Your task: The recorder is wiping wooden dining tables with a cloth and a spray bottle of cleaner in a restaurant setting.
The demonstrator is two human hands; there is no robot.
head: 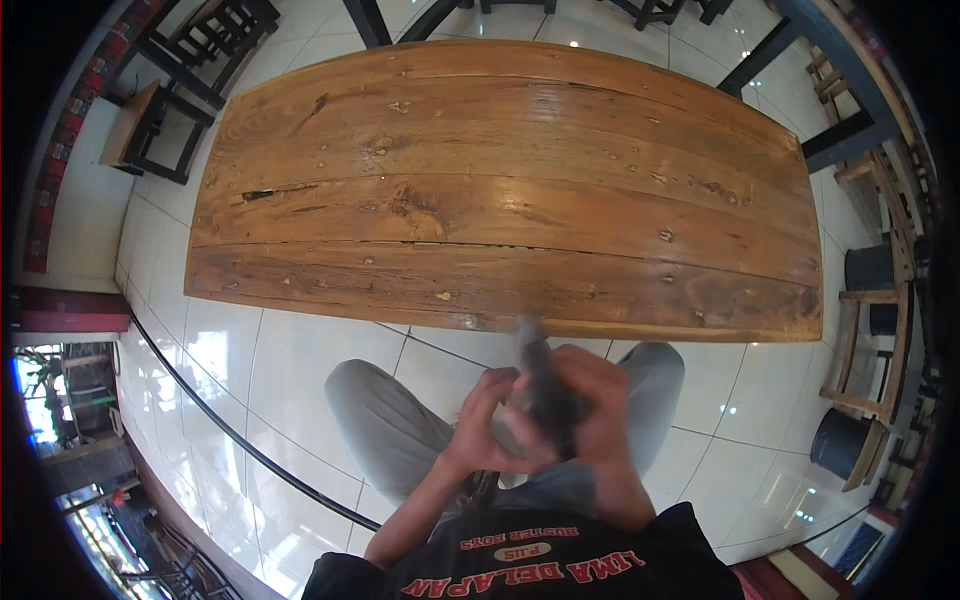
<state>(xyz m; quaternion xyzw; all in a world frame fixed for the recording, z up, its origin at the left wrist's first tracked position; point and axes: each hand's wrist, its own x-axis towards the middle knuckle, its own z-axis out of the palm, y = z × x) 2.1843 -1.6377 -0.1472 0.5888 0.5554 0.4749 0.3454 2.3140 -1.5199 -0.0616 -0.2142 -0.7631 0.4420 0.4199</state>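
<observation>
In front of my lap, both hands are on a dark, elongated object [551, 397] with a greyish narrow end that points at the table. Motion blur hides what it is. My right hand [600, 397] wraps its right side. My left hand [480, 427] is curled against its left side, with thumb and fingers meeting it; part of that contact is hidden. The object's tip is just short of the near edge of a wooden plank table [487, 217]. A dark strap-like thing [480, 487] shows below my left wrist.
My knees in grey trousers [382, 420] are close to the table's near edge. A black cable or hose [247, 442] runs across the white tiled floor [300, 390] at left. A stool [161, 135] stands at the far left, and wooden frames with dark buckets [844, 442] line the right.
</observation>
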